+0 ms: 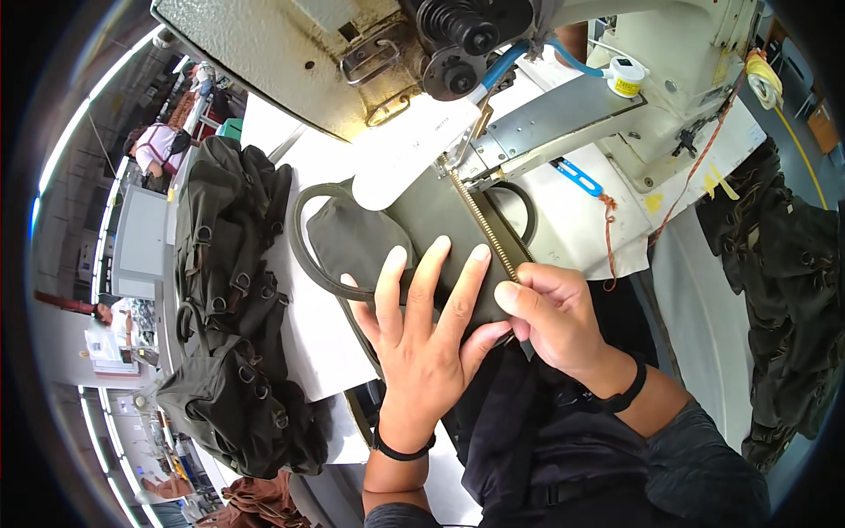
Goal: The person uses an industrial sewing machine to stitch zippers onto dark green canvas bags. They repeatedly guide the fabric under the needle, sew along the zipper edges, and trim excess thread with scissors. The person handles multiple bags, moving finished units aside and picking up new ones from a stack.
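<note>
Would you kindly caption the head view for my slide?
Left hand flattens dark fabric while right hand pinches its zipper under a sewing machine.

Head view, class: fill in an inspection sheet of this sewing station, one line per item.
Surface: white table, mostly covered by fabric.
Job's things: dark olive fabric piece with a zipper lying under the head of the cream sewing machine.
Clutter: pile of dark olive bags at the left; more dark fabric at the right.
Grips: left hand pressed flat on the fabric; right hand pinching its edge by the zipper.
Cables: blue tube and orange cord on the machine.
Surroundings: other people at work far left.
</note>
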Demonstrator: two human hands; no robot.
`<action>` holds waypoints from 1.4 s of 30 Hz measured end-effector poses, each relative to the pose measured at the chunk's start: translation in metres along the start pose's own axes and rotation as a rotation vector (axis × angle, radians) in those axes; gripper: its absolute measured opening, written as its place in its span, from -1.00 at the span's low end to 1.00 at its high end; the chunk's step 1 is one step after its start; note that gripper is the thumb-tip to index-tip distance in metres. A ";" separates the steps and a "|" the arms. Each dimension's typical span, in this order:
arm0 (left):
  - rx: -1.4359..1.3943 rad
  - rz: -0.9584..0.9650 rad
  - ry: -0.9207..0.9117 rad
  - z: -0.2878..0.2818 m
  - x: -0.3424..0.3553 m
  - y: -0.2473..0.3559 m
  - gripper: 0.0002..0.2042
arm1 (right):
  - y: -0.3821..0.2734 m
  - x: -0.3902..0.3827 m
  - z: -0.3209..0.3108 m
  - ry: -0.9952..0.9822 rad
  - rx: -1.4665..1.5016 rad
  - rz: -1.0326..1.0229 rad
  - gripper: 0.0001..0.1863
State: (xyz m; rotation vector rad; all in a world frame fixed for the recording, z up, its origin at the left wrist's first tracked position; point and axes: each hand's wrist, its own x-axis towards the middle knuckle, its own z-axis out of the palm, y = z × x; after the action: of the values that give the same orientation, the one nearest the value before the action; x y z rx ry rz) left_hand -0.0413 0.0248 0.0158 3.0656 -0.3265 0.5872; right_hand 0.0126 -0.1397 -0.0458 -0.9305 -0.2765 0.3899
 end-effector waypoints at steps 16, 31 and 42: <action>-0.013 0.010 0.015 0.002 0.016 -0.007 -0.42 | -0.003 0.016 0.003 0.020 0.025 -0.004 -0.66; -0.180 -0.026 0.117 0.027 0.037 -0.032 -0.40 | -0.001 0.054 0.007 0.024 0.039 -0.038 -0.67; -0.372 -0.043 0.237 0.052 0.062 -0.058 -0.30 | 0.005 0.091 0.009 0.101 -0.093 -0.113 -0.64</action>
State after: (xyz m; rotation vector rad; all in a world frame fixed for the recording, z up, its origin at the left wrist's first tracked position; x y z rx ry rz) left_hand 0.0453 0.0665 -0.0076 2.6098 -0.3213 0.7785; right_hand 0.0893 -0.0903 -0.0392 -1.0178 -0.2555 0.2270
